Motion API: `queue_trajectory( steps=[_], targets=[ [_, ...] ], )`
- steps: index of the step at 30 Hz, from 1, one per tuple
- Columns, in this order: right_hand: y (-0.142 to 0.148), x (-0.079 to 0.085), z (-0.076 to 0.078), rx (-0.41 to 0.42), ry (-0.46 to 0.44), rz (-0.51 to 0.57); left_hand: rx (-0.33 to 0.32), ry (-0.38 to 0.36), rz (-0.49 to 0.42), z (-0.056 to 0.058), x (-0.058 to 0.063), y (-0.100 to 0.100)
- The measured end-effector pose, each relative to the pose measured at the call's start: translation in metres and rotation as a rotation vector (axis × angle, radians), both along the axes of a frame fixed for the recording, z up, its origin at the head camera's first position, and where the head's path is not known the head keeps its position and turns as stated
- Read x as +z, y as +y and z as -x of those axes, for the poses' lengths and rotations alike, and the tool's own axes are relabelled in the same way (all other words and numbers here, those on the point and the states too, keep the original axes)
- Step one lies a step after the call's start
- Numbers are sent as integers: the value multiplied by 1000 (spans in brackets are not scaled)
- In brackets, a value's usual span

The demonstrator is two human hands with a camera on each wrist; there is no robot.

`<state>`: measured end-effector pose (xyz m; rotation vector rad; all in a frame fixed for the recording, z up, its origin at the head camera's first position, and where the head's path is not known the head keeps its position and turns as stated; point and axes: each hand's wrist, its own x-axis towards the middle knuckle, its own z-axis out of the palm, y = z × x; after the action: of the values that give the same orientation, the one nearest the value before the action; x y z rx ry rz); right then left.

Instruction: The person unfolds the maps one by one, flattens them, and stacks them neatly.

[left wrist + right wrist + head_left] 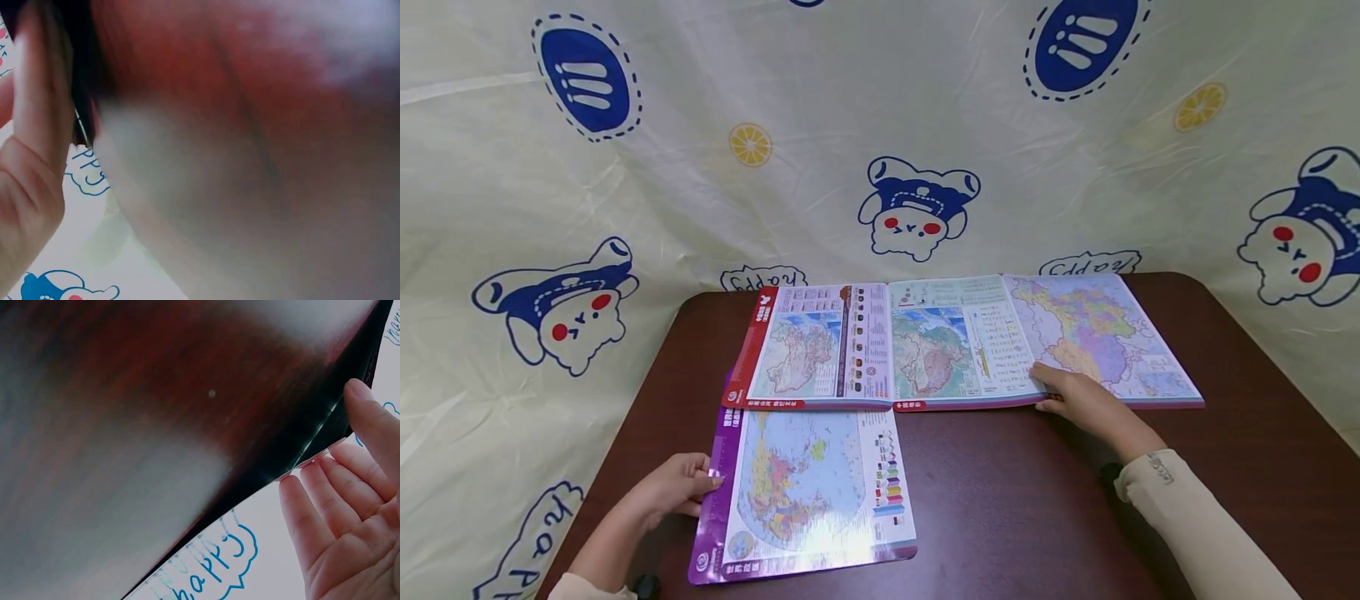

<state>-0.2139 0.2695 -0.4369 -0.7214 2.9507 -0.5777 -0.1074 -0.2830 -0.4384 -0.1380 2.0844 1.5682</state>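
A purple-edged world map (805, 492) lies near the front left of the table, its back part under a red-edged folding map (940, 358). That folding map is spread out flat in three panels across the table's back. My left hand (673, 492) pinches the purple map's left edge, a thumb or finger tip on top; the left wrist view shows part of this hand (37, 150) beside a blur. My right hand (1078, 404) touches the front of the folding map by its right panel. In the right wrist view its fingers (312, 515) are nearly straight at the map's edge, thumb apart.
A dark brown table (985, 500) carries both maps. Behind and beside it hangs a pale printed cloth (820, 217). The folding map's back edge lies close to the table's far edge.
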Motion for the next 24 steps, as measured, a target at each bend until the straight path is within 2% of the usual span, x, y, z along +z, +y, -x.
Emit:
queue_trajectory(
  steps=[8,15,24],
  targets=[
    [-1,2,0,3,4,8,-39,-85,-210,-15,-2,-5],
    [0,1,1,1,-10,8,-154,-115,-390,-30,1,-15],
    [0,1,0,-8,-22,10,-255,-270,-568,-43,3,-25]
  ],
)
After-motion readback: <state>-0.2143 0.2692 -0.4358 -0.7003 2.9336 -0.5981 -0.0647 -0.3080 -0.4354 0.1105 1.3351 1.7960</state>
